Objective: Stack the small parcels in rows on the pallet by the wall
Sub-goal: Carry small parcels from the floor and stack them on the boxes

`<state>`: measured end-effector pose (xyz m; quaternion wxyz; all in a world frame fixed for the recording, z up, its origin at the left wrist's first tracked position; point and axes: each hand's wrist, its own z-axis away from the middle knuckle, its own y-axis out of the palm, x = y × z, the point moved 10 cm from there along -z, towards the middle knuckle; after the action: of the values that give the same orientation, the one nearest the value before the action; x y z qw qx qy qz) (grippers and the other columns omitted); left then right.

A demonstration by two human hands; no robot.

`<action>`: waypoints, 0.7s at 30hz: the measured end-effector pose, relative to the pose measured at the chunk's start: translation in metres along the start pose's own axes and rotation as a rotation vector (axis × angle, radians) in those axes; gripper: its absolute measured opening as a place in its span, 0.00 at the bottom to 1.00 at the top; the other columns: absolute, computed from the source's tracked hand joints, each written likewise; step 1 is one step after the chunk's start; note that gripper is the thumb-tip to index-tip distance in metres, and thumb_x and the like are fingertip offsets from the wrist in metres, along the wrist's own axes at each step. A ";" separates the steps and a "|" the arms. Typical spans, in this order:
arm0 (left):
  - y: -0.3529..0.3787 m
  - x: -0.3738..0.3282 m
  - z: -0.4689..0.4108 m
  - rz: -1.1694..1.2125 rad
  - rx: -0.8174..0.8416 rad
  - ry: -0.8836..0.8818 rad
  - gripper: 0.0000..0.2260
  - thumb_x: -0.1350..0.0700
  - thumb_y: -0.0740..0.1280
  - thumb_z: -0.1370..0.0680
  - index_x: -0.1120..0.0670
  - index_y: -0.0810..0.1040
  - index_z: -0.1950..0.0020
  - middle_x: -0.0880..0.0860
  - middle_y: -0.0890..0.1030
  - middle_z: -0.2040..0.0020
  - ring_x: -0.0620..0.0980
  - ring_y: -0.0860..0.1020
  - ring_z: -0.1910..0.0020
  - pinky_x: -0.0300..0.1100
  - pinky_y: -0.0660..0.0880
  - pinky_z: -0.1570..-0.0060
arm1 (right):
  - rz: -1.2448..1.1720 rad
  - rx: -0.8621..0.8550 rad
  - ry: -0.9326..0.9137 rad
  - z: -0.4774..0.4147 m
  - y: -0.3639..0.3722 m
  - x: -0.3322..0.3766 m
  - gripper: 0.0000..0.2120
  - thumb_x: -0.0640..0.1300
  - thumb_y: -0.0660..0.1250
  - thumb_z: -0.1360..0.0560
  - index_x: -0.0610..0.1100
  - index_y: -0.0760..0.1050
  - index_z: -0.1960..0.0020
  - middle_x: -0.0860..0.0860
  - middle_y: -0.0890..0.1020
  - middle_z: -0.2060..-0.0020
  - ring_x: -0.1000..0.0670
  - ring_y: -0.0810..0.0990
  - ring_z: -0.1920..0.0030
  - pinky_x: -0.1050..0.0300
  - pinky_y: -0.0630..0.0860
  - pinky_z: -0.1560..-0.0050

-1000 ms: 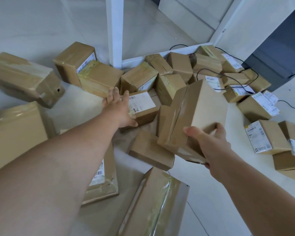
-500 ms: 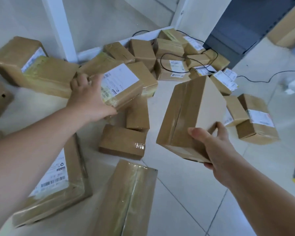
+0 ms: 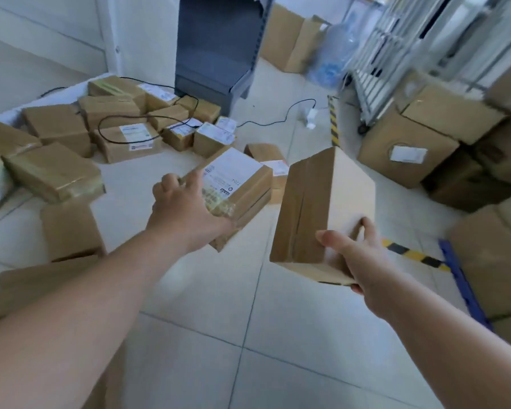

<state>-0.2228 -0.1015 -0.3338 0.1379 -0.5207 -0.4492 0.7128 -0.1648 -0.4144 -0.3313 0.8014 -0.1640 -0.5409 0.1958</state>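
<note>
My left hand (image 3: 186, 214) grips a taped brown parcel with a white shipping label (image 3: 239, 178), held in the air over the tiled floor. My right hand (image 3: 357, 255) holds a plain brown parcel (image 3: 322, 214) by its lower corner, tilted on end, thumb on the near face. Several small parcels (image 3: 121, 134) lie scattered on the floor at the left, by the white wall. A blue pallet edge (image 3: 460, 281) shows at the right, with larger cartons (image 3: 490, 261) on it.
A black cable (image 3: 278, 119) runs across the floor and over the parcels. A dark grey cabinet (image 3: 216, 54) stands at the back. Big cartons (image 3: 407, 143), a metal roll cage (image 3: 396, 54) and yellow-black floor tape (image 3: 416, 255) are on the right. A water jug (image 3: 334, 57) stands behind.
My view has swung to the right, away from the parcel pile. My left hand has lifted the labelled parcel off the pile; both hands carry their parcels rightward.
</note>
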 end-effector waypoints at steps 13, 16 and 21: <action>0.121 -0.313 0.147 -0.061 0.166 0.431 0.47 0.39 0.74 0.37 0.43 0.54 0.24 0.54 0.60 0.36 0.55 0.56 0.32 0.44 0.64 0.45 | -0.173 -0.344 0.005 0.075 -0.334 -0.112 0.62 0.66 0.73 0.54 0.65 0.51 0.24 0.49 0.66 0.32 0.43 0.72 0.37 0.40 0.72 0.35; 0.153 -0.385 0.191 -0.080 0.180 0.504 0.48 0.38 0.74 0.38 0.42 0.52 0.24 0.54 0.60 0.36 0.56 0.57 0.32 0.48 0.66 0.41 | -0.232 -0.398 0.002 0.097 -0.410 -0.144 0.62 0.67 0.73 0.55 0.66 0.51 0.24 0.49 0.65 0.31 0.43 0.71 0.36 0.40 0.71 0.34; 0.200 -0.506 0.270 -0.122 0.206 0.637 0.48 0.37 0.74 0.37 0.43 0.52 0.24 0.55 0.59 0.35 0.57 0.56 0.32 0.49 0.66 0.42 | -0.342 -0.504 -0.019 0.134 -0.537 -0.192 0.62 0.66 0.76 0.54 0.67 0.51 0.24 0.50 0.68 0.32 0.44 0.75 0.39 0.47 0.76 0.46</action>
<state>-0.1900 -0.6833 -0.1635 0.3657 -0.6727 -0.3397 0.5462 -0.2817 -0.9686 -0.1827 0.7516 -0.2622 -0.5998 -0.0810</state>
